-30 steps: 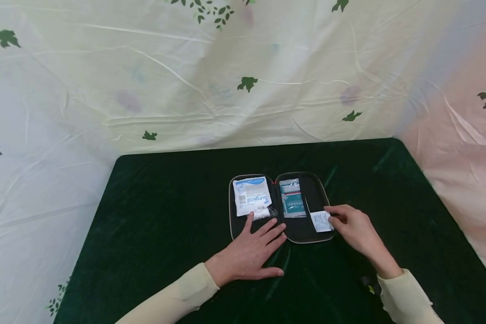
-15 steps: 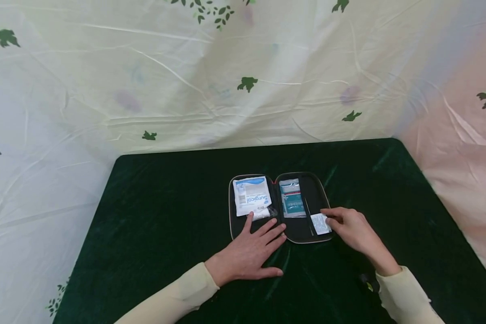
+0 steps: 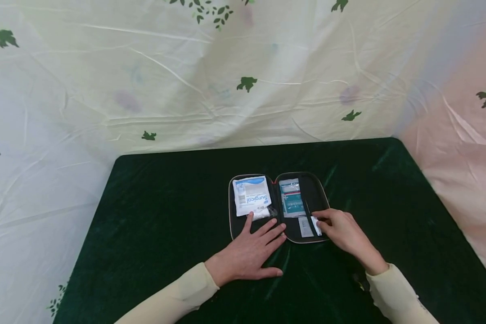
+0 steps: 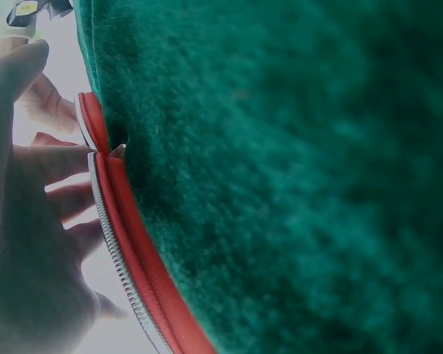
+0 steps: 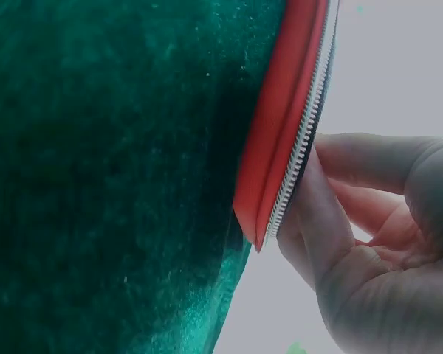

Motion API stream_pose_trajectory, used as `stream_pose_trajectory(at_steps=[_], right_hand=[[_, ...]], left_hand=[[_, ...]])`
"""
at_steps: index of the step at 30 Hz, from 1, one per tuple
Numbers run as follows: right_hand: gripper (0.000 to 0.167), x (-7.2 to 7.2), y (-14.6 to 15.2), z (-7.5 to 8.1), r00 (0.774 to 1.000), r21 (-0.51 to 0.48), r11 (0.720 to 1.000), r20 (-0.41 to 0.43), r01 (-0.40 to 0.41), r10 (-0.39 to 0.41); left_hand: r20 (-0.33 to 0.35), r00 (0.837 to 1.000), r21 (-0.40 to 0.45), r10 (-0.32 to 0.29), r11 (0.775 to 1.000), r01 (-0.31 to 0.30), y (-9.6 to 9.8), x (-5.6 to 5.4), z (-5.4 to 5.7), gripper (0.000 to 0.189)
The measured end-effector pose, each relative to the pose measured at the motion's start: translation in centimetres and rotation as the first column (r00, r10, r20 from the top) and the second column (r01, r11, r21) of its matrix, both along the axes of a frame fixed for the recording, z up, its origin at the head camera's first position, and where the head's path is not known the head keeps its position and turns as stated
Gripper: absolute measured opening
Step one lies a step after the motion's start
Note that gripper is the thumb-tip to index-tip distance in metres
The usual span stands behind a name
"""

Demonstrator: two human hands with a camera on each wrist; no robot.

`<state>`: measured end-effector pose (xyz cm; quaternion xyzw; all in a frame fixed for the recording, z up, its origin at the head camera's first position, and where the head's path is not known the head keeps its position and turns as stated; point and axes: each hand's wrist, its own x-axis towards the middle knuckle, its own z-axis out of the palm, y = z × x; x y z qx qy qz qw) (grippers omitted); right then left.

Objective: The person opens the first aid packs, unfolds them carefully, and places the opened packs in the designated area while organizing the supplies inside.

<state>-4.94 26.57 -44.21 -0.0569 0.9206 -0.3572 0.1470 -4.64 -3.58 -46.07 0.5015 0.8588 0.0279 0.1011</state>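
A zip case lies unfolded on the dark green table, black inside; both wrist views show its red outer side and silver zipper. My left hand is spread flat, its fingers over the near edge of the left half. With thumb and fingertips my right hand pinches a small white packet in the right half. A thin black strap crosses over this packet, which shows on both sides of it. Beside it lies a teal packet. The left half holds a white packet printed "Surgical" and a small white roll.
Dark green velvety cloth covers the table. Pale fabric with green leaf prints hangs behind and at both sides. A small dark object shows by the right sleeve.
My right hand has moved left and slid the small white packet from the right of the strap to beneath it. My left hand has stayed in place.
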Motion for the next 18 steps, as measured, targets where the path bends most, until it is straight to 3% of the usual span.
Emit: stream_pose_trajectory(at_steps=[18], right_hand=[[0.029,0.0,-1.2,-1.1,0.993,-0.033,0.998,-0.099,0.057,-0.06]], left_hand=[[0.012,1.0,0.009,-0.001,1.0,0.001,-0.1,0.0,0.0,0.084]])
